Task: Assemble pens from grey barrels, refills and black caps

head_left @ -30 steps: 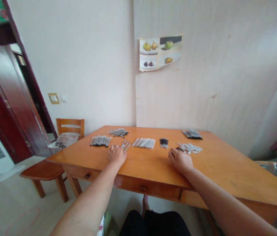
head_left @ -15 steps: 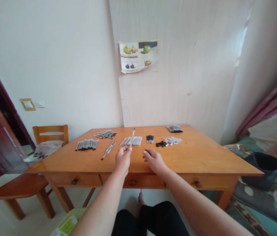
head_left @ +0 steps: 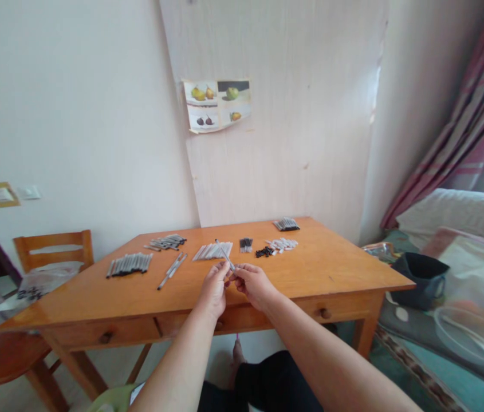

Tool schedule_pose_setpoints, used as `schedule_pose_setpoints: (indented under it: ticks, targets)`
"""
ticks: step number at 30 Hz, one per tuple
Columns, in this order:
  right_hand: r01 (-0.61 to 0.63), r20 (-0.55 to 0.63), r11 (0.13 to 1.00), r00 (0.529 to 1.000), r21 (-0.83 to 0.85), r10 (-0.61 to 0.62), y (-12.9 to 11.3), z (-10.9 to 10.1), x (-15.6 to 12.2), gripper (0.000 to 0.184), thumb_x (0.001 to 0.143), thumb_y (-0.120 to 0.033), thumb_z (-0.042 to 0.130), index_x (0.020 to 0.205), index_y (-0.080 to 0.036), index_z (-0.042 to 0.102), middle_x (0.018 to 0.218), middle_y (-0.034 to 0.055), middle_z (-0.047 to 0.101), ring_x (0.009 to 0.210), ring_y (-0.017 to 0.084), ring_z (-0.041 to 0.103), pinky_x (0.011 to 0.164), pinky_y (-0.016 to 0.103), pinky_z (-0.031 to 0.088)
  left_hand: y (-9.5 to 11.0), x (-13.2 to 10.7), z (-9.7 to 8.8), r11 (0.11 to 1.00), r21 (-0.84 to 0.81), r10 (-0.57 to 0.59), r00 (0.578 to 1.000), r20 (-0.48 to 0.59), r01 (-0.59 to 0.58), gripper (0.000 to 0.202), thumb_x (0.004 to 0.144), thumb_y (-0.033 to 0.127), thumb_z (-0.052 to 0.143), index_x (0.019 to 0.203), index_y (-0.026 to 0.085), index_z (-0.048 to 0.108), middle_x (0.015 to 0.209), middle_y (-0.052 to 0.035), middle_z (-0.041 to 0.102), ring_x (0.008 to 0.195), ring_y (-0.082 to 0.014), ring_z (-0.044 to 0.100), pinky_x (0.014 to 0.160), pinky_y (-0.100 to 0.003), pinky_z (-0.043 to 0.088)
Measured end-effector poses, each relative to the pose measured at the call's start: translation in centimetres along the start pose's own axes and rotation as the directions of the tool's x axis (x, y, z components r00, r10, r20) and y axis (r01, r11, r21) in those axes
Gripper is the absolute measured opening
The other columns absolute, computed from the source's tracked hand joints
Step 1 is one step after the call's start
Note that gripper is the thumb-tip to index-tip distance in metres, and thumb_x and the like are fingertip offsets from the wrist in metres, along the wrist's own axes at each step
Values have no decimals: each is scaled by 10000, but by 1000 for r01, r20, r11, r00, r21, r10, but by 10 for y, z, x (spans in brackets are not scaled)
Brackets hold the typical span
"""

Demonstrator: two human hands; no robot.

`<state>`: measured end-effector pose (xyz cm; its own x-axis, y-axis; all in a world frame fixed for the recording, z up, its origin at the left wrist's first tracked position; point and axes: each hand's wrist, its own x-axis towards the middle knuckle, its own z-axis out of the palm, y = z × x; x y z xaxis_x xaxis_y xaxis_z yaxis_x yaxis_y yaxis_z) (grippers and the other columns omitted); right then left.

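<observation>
My left hand (head_left: 215, 288) and my right hand (head_left: 252, 282) meet above the near middle of the wooden table (head_left: 336, 272). Both pinch one thin grey pen tube (head_left: 225, 256) that slants up and away from my fingers. What my right fingertips hold besides the tube is too small to make out. Beyond my hands lie a row of pale tubes (head_left: 212, 250), a small bundle of dark refills (head_left: 246, 245), a heap of black caps (head_left: 263, 252) and a pile of white pieces (head_left: 283, 244). Two loose tubes (head_left: 172, 270) lie to the left.
More grey tube rows (head_left: 129, 264) and a heap (head_left: 166, 242) lie at the table's left, a dark bundle (head_left: 286, 224) at the far right. A wooden chair (head_left: 55, 257) with a plastic bag stands left. A black bag (head_left: 424, 273) and bedding sit right.
The view has swung right. My left hand picked a tube off the table and drew it toward me. My right hand left the white pieces and joined it at the tube.
</observation>
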<state>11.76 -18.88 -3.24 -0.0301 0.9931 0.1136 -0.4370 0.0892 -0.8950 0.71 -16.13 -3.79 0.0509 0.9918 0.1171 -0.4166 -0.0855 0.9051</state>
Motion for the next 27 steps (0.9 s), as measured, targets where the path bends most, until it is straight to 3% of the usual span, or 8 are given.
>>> schedule_pose_setpoints:
  ticks: [4,12,17,27]
  targets:
    - [-54,-17,992,998,-117,52,1,-12,1,178,683,-318,622,678,-146,576,607,13,606,469,59,426,427,191,271,-4,12,-2,999,-29,-40,997,73,42,374,692,396,714,968,162,619,945,-81,685,788,-144,621,621,-230,388]
    - [-114,15,972,993,-206,120,7,-23,14,269,700,-391,661,760,-144,577,565,-26,558,429,43,412,396,172,254,-17,31,3,1000,-1,5,998,57,-5,399,639,433,745,874,146,598,802,-81,705,764,-180,655,683,-269,434]
    - [-108,-52,967,994,-231,99,10,-19,17,267,712,-407,646,725,-161,542,505,-44,520,395,44,372,375,173,218,-22,39,6,1000,21,-20,1000,-18,21,390,617,423,752,822,133,589,714,-74,689,707,-185,656,643,-276,451]
    - [-72,-126,964,991,-256,40,10,-17,13,271,722,-415,619,696,-170,507,487,-54,489,385,45,349,378,187,219,-20,44,24,995,31,-91,979,-182,98,133,736,240,654,730,129,582,637,-68,666,628,-156,647,616,-267,483]
